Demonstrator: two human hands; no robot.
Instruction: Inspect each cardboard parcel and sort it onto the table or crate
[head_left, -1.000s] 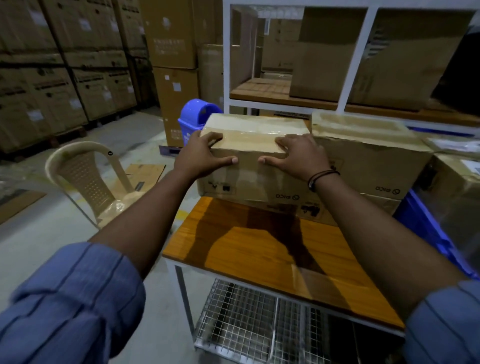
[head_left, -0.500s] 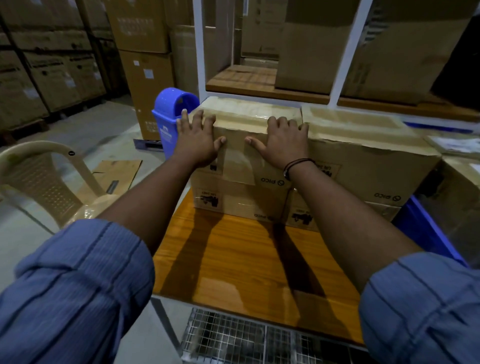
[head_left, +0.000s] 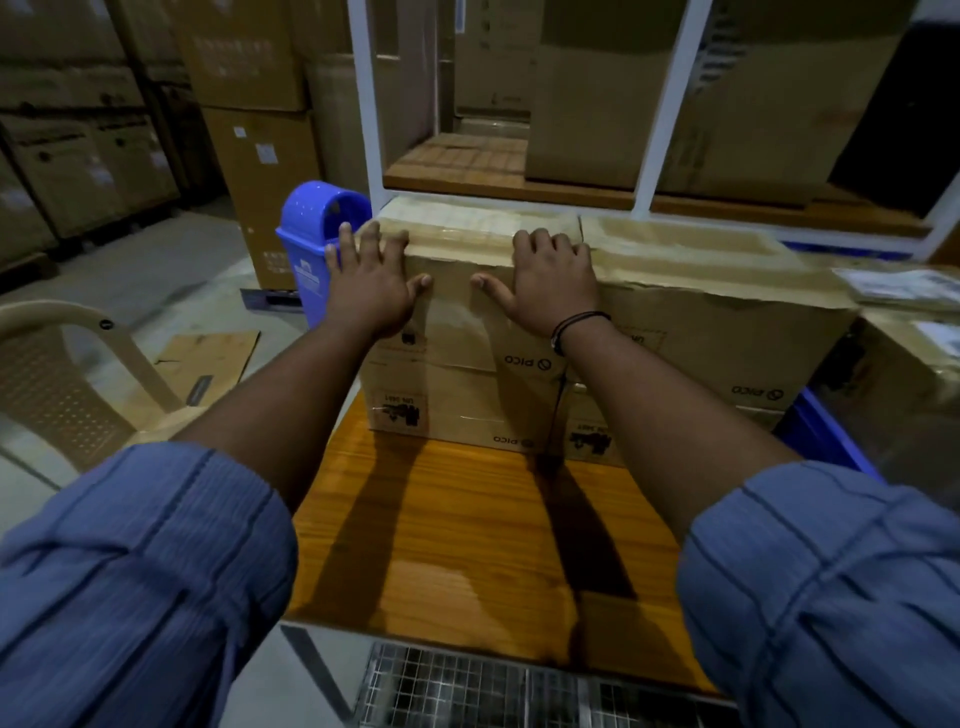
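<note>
- Left hand (head_left: 371, 286) and right hand (head_left: 550, 283) press flat, fingers spread, on the brown taped cardboard parcel (head_left: 457, 244).
- An uneven push may slide it off the brown cardboard box (head_left: 452, 415) below the palms.

Wears a blue shirt, seen as a left sleeve (head_left: 140, 571) and a right sleeve (head_left: 831, 597), both of finely ribbed cloth crossed by thin darker lines. Shows the cuffs pushed up in bunched folds near the elbows, with both forearms bare. Carries a thin black cord band (head_left: 571, 323) around the right wrist, apparently in more than one strand. Bare too at left hand (head_left: 369, 291) and right hand (head_left: 550, 286).
</note>
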